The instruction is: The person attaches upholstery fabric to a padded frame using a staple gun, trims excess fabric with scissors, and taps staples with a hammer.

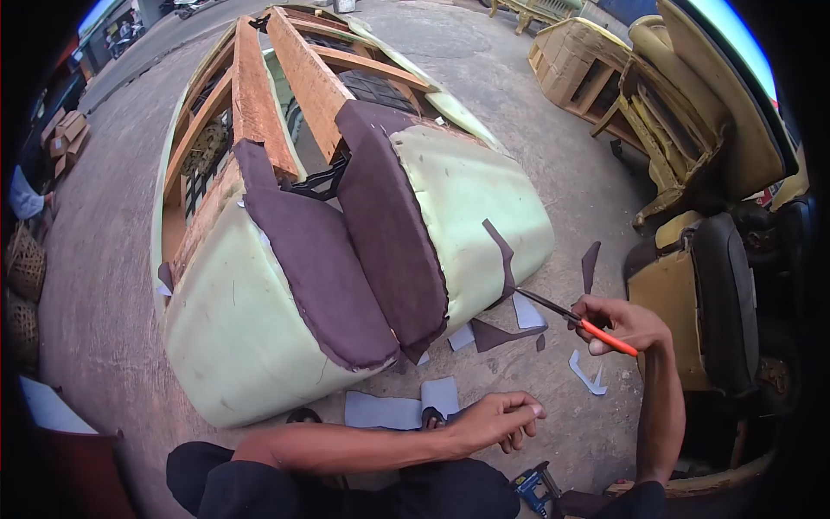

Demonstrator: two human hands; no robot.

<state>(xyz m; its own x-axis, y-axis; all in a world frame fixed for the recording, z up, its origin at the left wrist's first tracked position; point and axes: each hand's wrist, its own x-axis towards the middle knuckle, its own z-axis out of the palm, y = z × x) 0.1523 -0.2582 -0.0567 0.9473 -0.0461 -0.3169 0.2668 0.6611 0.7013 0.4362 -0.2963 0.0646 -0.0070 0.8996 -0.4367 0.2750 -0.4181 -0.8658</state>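
Observation:
Scissors with orange-red handles (608, 337) are in my right hand (624, 324), their blades pointing left toward a strip of dark purple fabric (501, 259). My left hand (501, 421) hangs over my lap, its fingers loosely curled and partly hidden; whether it holds anything small I cannot make out. In front of me stand two upholstered pieces with pale green foam (251, 320) and wooden frames (255, 104). Dark purple fabric (324, 268) covers their facing sides. Fabric scraps (506, 336) and pale offcuts (385, 410) lie on the ground.
A blue staple gun (538, 489) lies near my knee. Old chair parts (674, 112) and a dark cushion (724, 303) stand at the right. Cardboard boxes (69, 138) and woven baskets (26, 259) are at the left, near a person in light blue (26, 195).

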